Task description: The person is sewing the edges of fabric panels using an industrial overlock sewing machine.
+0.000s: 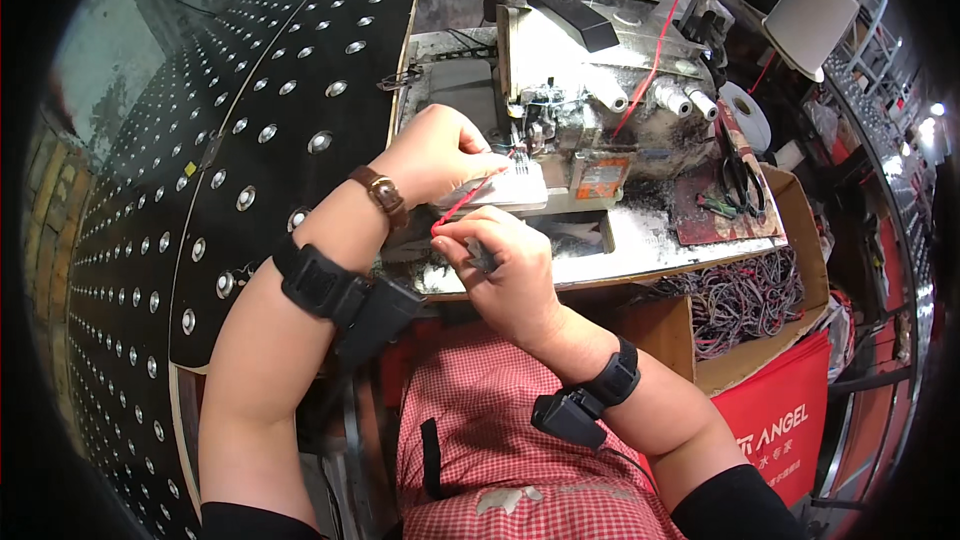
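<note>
the left hand (437, 152) presses white fabric (500, 187) flat at the sewing machine (575, 110) while the right hand (505, 265) pinches a red thread (462, 202) running up toward the needle.

Black panel (200, 190) studded with rows of round metal fittings fills my nine to eleven o'clock, curving away. Beyond it at ten, a dull grey-green wall (110, 60). Worktable (650, 240) ahead at twelve to two, its top pale and dusty, wooden edge facing me. Cardboard box (760, 340) at three o'clock, packed with tangled cords. Red banner (790, 420) hangs below it at four. Metal shelving (900, 170) along two to three, one bright lamp (937, 109) there.
</note>
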The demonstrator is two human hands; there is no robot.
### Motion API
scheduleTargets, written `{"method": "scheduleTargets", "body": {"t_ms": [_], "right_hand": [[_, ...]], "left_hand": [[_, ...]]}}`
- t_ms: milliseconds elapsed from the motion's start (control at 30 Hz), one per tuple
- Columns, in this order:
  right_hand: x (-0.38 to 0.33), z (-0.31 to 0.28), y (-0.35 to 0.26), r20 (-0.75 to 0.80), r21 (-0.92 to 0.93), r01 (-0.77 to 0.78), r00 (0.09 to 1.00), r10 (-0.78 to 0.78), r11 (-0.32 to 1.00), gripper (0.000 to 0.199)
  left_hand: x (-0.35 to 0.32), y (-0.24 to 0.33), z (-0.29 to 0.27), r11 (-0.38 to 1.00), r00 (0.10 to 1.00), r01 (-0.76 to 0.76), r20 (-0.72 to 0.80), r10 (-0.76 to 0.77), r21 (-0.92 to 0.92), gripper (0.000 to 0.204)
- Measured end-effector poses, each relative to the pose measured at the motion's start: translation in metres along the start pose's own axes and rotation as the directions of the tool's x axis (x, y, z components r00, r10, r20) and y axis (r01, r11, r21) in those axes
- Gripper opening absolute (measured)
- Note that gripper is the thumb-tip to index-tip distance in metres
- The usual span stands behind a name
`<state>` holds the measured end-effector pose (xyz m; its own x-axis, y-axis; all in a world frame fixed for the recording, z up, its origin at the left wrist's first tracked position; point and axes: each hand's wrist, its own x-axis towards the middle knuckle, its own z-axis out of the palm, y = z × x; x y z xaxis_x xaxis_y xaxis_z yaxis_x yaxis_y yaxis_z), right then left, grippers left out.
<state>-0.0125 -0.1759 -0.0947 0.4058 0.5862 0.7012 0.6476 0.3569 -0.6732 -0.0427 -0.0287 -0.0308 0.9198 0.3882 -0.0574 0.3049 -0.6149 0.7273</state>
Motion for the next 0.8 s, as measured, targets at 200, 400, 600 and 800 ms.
{"method": "scheduleTargets", "body": {"t_ms": [200,400,600,800], "right_hand": [[0.009,-0.016,0.018,0.062,-0.042,0.014,0.998,-0.011,0.999,0.012],[0.014,-0.014,0.009,0.067,0.010,0.114,0.991,-0.115,0.993,0.012],[0.031,-0.035,0.027,-0.041,-0.403,0.131,0.986,-0.160,0.906,0.039],[0.055,-0.039,0.044,0.199,-0.671,0.154,0.980,-0.023,0.725,0.007]], "left_hand": [[-0.001,-0.008,0.003,0.988,0.996,-0.091,0.019,0.090,0.125,0.019],[-0.006,-0.002,-0.001,0.992,0.999,-0.041,0.006,0.041,0.121,0.019],[-0.023,0.001,-0.017,0.984,0.993,-0.117,-0.014,0.120,0.132,0.020],[-0.054,0.002,-0.036,0.874,0.942,-0.326,0.044,0.333,0.361,0.019]]}}
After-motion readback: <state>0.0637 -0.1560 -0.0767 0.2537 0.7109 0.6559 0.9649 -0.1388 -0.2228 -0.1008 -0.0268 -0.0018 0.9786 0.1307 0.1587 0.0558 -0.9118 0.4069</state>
